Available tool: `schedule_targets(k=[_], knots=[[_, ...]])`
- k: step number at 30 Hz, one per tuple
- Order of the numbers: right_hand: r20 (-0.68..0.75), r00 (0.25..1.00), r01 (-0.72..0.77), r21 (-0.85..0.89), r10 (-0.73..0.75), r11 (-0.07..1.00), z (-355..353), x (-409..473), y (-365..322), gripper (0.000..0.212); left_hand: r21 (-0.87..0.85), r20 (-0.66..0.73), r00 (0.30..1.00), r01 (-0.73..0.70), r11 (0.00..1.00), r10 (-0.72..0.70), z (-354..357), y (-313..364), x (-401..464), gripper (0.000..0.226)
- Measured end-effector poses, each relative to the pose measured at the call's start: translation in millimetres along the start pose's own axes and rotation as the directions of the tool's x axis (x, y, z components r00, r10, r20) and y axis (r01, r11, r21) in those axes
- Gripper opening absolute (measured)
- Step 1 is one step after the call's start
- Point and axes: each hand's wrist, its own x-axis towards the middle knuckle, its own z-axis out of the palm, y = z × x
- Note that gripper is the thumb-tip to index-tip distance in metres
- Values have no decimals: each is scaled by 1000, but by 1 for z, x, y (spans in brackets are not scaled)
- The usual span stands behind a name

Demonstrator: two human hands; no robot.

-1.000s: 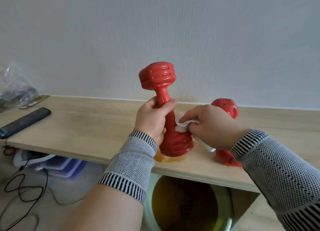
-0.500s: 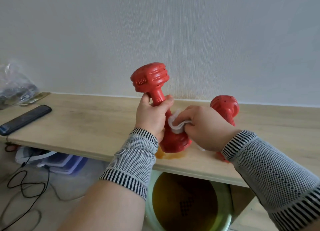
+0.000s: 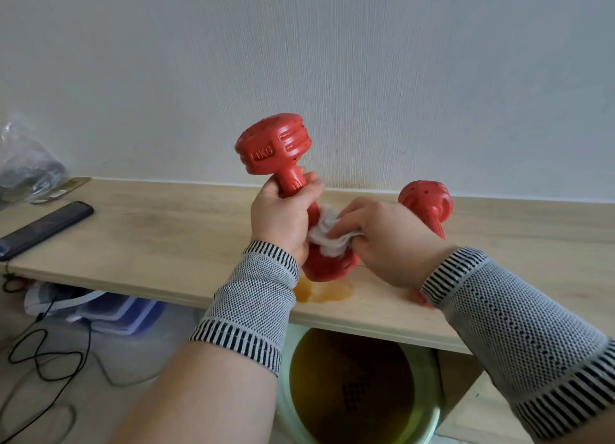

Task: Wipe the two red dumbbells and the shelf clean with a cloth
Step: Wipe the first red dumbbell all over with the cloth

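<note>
Wiping a tilted dumbbell by its lower head

Gripping the handle, the left hand (image 3: pixel 283 217) holds the near dumbbell (image 3: pixel 279 150) tilted, long axis leaning up-left, lower head just above the shelf (image 3: pixel 149 237). Right hand (image 3: pixel 386 240) pinches a soft cloth (image 3: pixel 327 239) against that head. Marked 1KG: rigid, moderately heavy, possibly slick where wet. The second dumbbell (image 3: pixel 424 197) stands upright beyond the right hand.

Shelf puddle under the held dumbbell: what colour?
Orange-brown puddle, on the pale wooden shelf; head view.

two red dumbbells (image 3: pixel 274 150) (image 3: pixel 426 199), one white cloth (image 3: pixel 327 235), one shelf (image 3: pixel 166 240), one phone (image 3: pixel 45 225), one bucket (image 3: pixel 432 407)
</note>
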Motion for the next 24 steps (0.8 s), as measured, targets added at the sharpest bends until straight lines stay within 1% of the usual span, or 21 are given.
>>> schedule_targets(k=[2,3,6,7,8,10,11,12,15,16,17,20,21,22,24], knots=[[-59,997,-58,-9,57,998,-3,1,6,39,-19,-4,1000,2,1000,-2,2,1,-1,23],[-44,998,-50,-5,49,999,-4,0,4,38,-15,-2,1000,3,1000,-3,3,0,-2,23],[107,993,58,-6,-57,998,-5,-5,-8,32,24,14,1000,8,1000,-9,2,-1,-4,21],[114,991,66,-5,-65,998,-3,-5,-9,32,17,17,1000,13,1000,-13,1,-1,-5,22],[81,996,39,-5,-39,999,-3,-3,-5,32,-1,17,1000,19,1000,-19,1,0,-5,22],[-41,997,-59,4,59,998,-4,0,8,34,-58,25,999,27,998,-25,3,1,-5,24],[-78,993,-92,10,93,996,-5,1,12,36,-81,43,999,32,996,-29,4,2,-6,24],[-80,992,-92,16,93,996,-6,1,12,36,-96,65,997,39,995,-33,5,3,-6,22],[19,999,47,59,-49,997,-11,-3,2,36,-114,134,990,56,992,-41,4,5,-7,18],[39,997,67,71,-69,995,-12,-4,0,37,-117,143,989,56,992,-39,3,6,-8,18],[32,998,52,76,-54,996,-12,-3,2,37,-126,141,989,53,991,-35,2,6,-7,19],[-60,993,-92,76,97,993,-11,1,16,35,-168,131,991,56,984,-34,1,6,-8,19],[-73,989,-122,79,127,989,-11,1,18,34,-170,131,991,58,984,-36,3,6,-8,19],[-64,990,-120,76,125,990,-12,1,17,35,-161,127,991,56,985,-36,4,5,-9,18],[-2,999,-39,77,39,996,-13,-1,8,39,-130,116,993,51,990,-36,5,5,-10,17]])
